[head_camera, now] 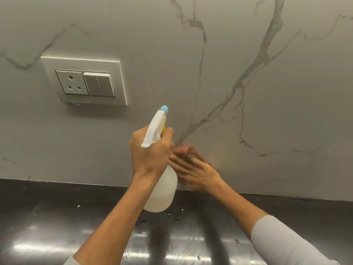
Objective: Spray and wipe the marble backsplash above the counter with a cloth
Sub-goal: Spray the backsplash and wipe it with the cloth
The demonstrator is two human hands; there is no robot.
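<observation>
My left hand [150,152] grips the neck of a translucent white spray bottle [162,194], a finger over its trigger. The bottle's blue-tipped nozzle [164,109] points up at the grey-veined marble backsplash [277,115]. Just right of the bottle, my right hand [198,173] lies flat against the lower backsplash and is motion-blurred. A dark brown cloth [195,153] shows under its fingertips, mostly hidden and smeared by the blur.
A white wall plate with a three-pin socket and a switch [84,81] sits on the backsplash at upper left. The glossy black counter [66,222] runs along the bottom, with small droplets and specks near the bottle's base.
</observation>
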